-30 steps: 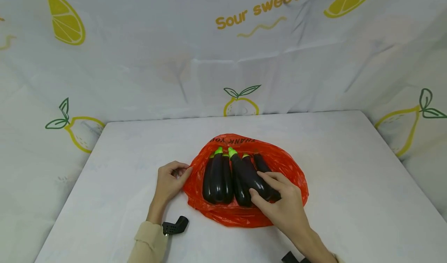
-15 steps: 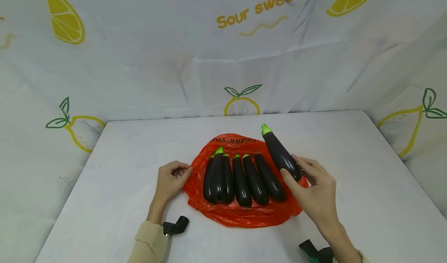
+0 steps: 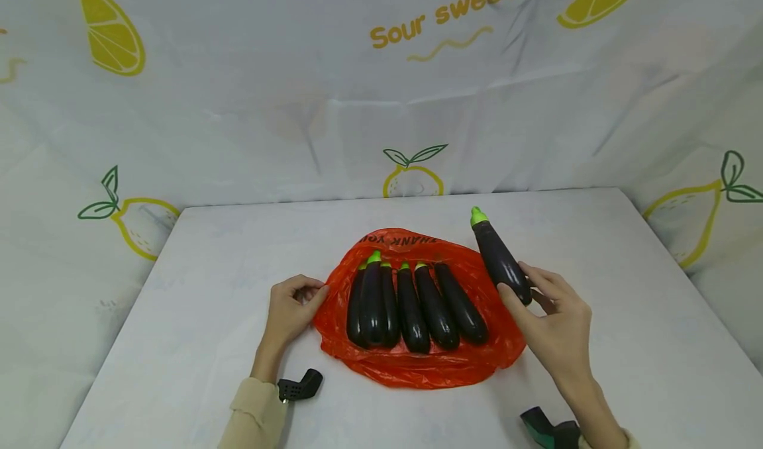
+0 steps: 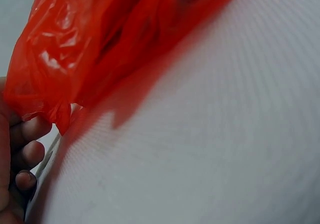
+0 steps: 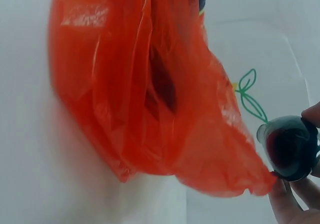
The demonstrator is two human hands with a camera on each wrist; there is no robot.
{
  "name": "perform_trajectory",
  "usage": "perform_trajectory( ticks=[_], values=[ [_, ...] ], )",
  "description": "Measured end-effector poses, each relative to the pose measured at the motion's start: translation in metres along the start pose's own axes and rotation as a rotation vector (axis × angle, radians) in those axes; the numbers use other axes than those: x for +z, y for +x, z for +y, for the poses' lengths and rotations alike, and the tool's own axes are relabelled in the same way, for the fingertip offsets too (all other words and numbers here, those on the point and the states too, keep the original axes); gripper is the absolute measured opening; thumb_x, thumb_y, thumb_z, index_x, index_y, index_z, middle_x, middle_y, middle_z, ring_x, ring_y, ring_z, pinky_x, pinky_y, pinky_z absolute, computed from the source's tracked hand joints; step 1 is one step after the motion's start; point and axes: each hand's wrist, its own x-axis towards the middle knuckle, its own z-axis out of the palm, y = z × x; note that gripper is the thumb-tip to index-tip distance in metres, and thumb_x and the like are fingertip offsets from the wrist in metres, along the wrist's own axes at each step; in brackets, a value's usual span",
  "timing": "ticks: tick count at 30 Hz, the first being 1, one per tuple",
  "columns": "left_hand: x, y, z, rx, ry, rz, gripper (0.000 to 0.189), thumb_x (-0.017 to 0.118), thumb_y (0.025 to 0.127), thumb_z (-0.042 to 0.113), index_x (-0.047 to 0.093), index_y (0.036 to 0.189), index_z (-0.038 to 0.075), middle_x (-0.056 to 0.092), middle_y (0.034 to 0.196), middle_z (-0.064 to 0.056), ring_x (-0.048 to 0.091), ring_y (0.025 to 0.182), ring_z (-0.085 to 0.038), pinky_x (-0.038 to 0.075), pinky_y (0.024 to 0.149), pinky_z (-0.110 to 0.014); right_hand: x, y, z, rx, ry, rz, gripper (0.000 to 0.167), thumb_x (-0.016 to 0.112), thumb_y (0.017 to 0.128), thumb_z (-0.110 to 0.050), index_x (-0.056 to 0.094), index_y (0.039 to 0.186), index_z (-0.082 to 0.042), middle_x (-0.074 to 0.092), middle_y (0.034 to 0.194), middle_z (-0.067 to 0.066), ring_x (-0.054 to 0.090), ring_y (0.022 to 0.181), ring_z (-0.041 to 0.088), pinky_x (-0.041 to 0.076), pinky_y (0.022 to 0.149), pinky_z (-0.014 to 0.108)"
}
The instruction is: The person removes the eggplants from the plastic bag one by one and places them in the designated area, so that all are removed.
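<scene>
Above the right rim of a red plastic bag [image 3: 417, 369], my right hand [image 3: 560, 316] grips an eggplant [image 3: 501, 257] near its blunt lower end, thumb on one side and fingers on the other. The eggplant tilts, its green stem pointing away and to the left. In the right wrist view, the round end of this eggplant [image 5: 290, 149] shows between the fingertips. My left hand [image 3: 292, 310] pinches the bag's left edge between thumb and fingers; the left wrist view shows red film [image 4: 62, 111] at those fingers. Several more eggplants [image 3: 411, 310] lie side by side in the bag.
The bag rests on a white table [image 3: 226, 270], its mouth spread wide. Behind the table hangs a white cloth [image 3: 268, 104] printed with lemons. A black strap-like device [image 3: 301, 384] sits at the left wrist, and another [image 3: 551, 429] at the right.
My right hand has lifted one eggplant off the others and carried it up and right, past the bag's right rim. My left hand has stayed at the bag's left edge.
</scene>
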Motion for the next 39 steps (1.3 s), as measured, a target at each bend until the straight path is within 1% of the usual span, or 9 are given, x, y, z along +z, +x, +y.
perform_trajectory(
  ticks=[6,8,13,17,19,22,25,26,39],
  values=[
    [0.0,0.0,0.0,-0.008,0.002,-0.004,0.007,0.078,0.085,0.004,0.078,0.086,0.01,0.067,0.07,-0.001,0.049,0.063,-0.004,0.043,0.057,-0.018,-0.006,0.003,0.01,0.019,-0.02,0.027,0.043,0.079,0.081,0.007,0.069,0.123,0.008,0.069,0.112,0.018,0.059,0.096,-0.012,0.046,0.081,0.001],
    [0.0,0.0,-0.001,-0.009,0.004,-0.003,0.008,0.079,0.084,0.003,0.078,0.086,0.011,0.068,0.07,-0.001,0.048,0.063,-0.003,0.043,0.057,-0.017,-0.008,0.005,0.014,0.024,-0.026,0.04,0.043,0.079,0.081,0.006,0.07,0.123,0.008,0.069,0.111,0.009,0.059,0.095,-0.013,0.046,0.081,0.001],
    [-0.001,-0.001,-0.001,-0.011,0.002,-0.002,0.009,0.079,0.084,0.003,0.078,0.086,0.011,0.068,0.07,-0.001,0.048,0.063,-0.003,0.043,0.057,-0.018,-0.014,0.009,0.025,0.056,-0.03,0.083,0.042,0.08,0.08,0.004,0.071,0.122,0.006,0.062,0.107,-0.022,0.06,0.088,-0.013,0.047,0.077,0.001],
    [-0.001,-0.002,-0.001,-0.015,0.007,-0.001,0.006,0.079,0.084,0.005,0.078,0.086,0.01,0.068,0.07,-0.001,0.048,0.063,-0.003,0.043,0.056,-0.018,-0.018,0.01,0.035,0.086,-0.016,0.098,0.041,0.08,0.081,0.003,0.072,0.121,0.006,0.061,0.104,-0.031,0.061,0.085,-0.013,0.048,0.075,0.001],
    [-0.001,-0.002,-0.001,-0.017,0.01,0.001,0.005,0.079,0.084,0.005,0.078,0.086,0.009,0.068,0.07,-0.001,0.048,0.063,-0.004,0.043,0.057,-0.018,-0.018,0.009,0.04,0.095,-0.043,0.091,0.04,0.081,0.081,0.001,0.072,0.12,0.006,0.064,0.105,-0.025,0.06,0.086,-0.015,0.047,0.075,0.0],
    [-0.001,-0.002,-0.002,-0.014,0.008,0.001,0.005,0.079,0.084,0.005,0.078,0.086,0.01,0.068,0.07,-0.001,0.048,0.063,-0.003,0.043,0.057,-0.018,-0.02,0.007,0.047,0.111,-0.098,0.07,0.04,0.08,0.083,-0.003,0.071,0.12,0.007,0.073,0.109,0.0,0.056,0.087,-0.019,0.044,0.077,-0.002],
    [0.0,-0.001,-0.002,-0.008,0.001,0.0,0.005,0.079,0.084,0.005,0.078,0.087,0.009,0.068,0.07,-0.001,0.048,0.064,-0.003,0.043,0.057,-0.018,-0.022,0.005,0.053,0.134,-0.14,0.042,0.04,0.08,0.085,-0.007,0.071,0.121,0.007,0.072,0.115,0.026,0.052,0.086,-0.022,0.039,0.079,-0.005],
    [0.0,-0.001,-0.002,-0.008,-0.003,-0.002,0.004,0.078,0.085,0.005,0.078,0.087,0.009,0.068,0.07,-0.001,0.048,0.064,-0.003,0.043,0.057,-0.018,-0.023,0.005,0.055,0.144,-0.149,0.034,0.04,0.08,0.085,-0.008,0.071,0.121,0.007,0.071,0.117,0.029,0.05,0.086,-0.023,0.038,0.079,-0.005],
    [0.0,0.0,-0.002,-0.001,0.004,0.001,0.005,0.078,0.085,0.005,0.078,0.087,0.01,0.068,0.07,-0.001,0.049,0.063,-0.005,0.042,0.057,-0.018,-0.026,0.004,0.068,0.239,-0.22,-0.049,0.044,0.081,0.086,-0.017,0.071,0.121,0.006,0.07,0.119,0.031,0.044,0.079,-0.026,0.033,0.076,-0.007]
  ],
)
